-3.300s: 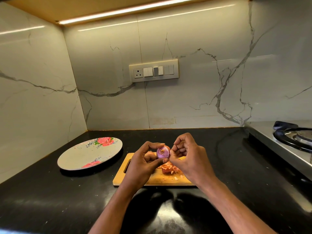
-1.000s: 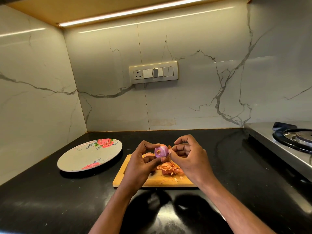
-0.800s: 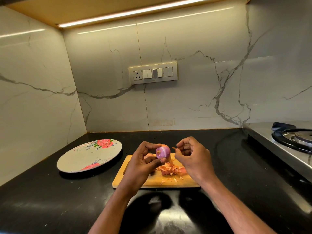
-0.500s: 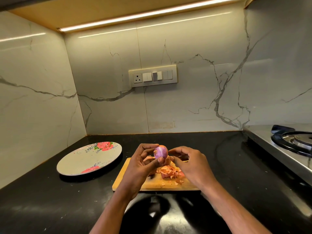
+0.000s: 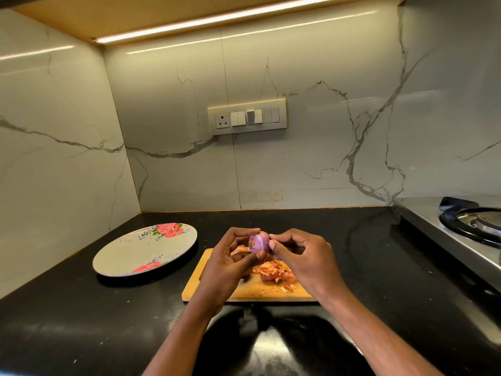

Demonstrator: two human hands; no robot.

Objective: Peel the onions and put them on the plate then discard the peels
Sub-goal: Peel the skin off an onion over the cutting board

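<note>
Onion (image 5: 259, 241) up in the air between my two hands, right over the cutting board (image 5: 245, 290), mostly purple and shiny with a small scrap of dry skin clinging near its left end. My left hand (image 5: 230, 264) cradles it, thumb under and fingers curled over the top; my right hand (image 5: 303, 257) pinches at its right side, fingertips bent in on the skin there. Peels (image 5: 275, 272) lie in an orange heap on the board below, so the stripping looks nearly finished to me. Over on the left the plate (image 5: 122, 256) carries nothing but its printed roses, well apart from the board, so no onion has landed there yet. I think I see another onion tucked behind my left hand, but I cannot be sure. Left to do: last scrap off, onion to plate, peels binned.
</note>
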